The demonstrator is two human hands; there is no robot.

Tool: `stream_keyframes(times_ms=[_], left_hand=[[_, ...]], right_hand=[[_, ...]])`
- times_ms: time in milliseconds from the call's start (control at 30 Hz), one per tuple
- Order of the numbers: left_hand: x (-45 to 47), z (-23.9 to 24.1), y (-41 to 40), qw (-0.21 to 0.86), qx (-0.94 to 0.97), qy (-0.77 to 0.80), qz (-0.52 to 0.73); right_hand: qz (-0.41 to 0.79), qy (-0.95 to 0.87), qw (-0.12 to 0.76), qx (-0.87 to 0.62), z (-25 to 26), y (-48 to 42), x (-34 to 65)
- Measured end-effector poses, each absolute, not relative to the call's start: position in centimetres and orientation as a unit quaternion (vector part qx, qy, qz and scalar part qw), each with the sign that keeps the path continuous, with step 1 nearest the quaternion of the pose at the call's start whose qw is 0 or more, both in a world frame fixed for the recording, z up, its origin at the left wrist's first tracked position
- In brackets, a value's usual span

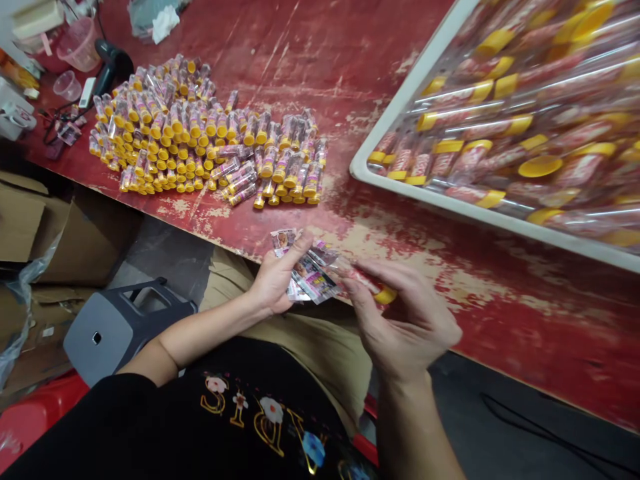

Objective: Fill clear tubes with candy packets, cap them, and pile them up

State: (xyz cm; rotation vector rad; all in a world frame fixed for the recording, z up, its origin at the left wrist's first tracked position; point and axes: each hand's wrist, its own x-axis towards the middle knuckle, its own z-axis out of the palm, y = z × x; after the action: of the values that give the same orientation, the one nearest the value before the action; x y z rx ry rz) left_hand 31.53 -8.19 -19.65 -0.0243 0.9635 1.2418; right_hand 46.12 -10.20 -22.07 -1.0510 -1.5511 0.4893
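Note:
My left hand point(278, 275) is closed around a bundle of small printed label sleeves point(311, 272) at the near edge of the red table point(310, 60). My right hand point(405, 319) grips a clear tube with a yellow cap point(384, 294), its fingers wrapped round it and partly blurred. The two hands almost touch over my lap. A big pile of labelled yellow-capped tubes point(200, 140) lies on the table to the upper left of my hands. At the right stands a white tray point(400, 187) full of clear tubes with yellow caps.
A grey stool point(120, 327) and cardboard boxes point(30, 227) stand on the floor at the left. At the table's far left corner are a black tool with a cord point(110, 63), plastic cups point(75, 47) and crumpled cloth point(160, 20). The table paint is worn.

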Motion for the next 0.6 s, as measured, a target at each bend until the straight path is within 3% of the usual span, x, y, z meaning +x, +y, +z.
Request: stream_keyframes(times_ms=[167, 333, 500, 600], left_hand=[[31.9, -19.9, -8.9, 0.703, 0.042, 0.415, 0.576], [32.1, -19.6, -9.1, 0.703, 0.089, 0.423, 0.565], [31.9, -19.5, -9.1, 0.713, 0.143, 0.437, 0.529], [31.8, -19.5, -9.2, 0.717, 0.155, 0.435, 0.523]], right_hand=[[0.13, -0.682, 0.549, -0.464, -22.0, -10.8, 46.2], [0.269, -0.702, 0.481, -0.451, -21.5, -11.7, 46.7], [0.31, -0.622, 0.566, -0.443, -22.0, -11.6, 47.1], [0.311, -0.659, 0.532, -0.431, -21.7, -11.5, 47.5]])
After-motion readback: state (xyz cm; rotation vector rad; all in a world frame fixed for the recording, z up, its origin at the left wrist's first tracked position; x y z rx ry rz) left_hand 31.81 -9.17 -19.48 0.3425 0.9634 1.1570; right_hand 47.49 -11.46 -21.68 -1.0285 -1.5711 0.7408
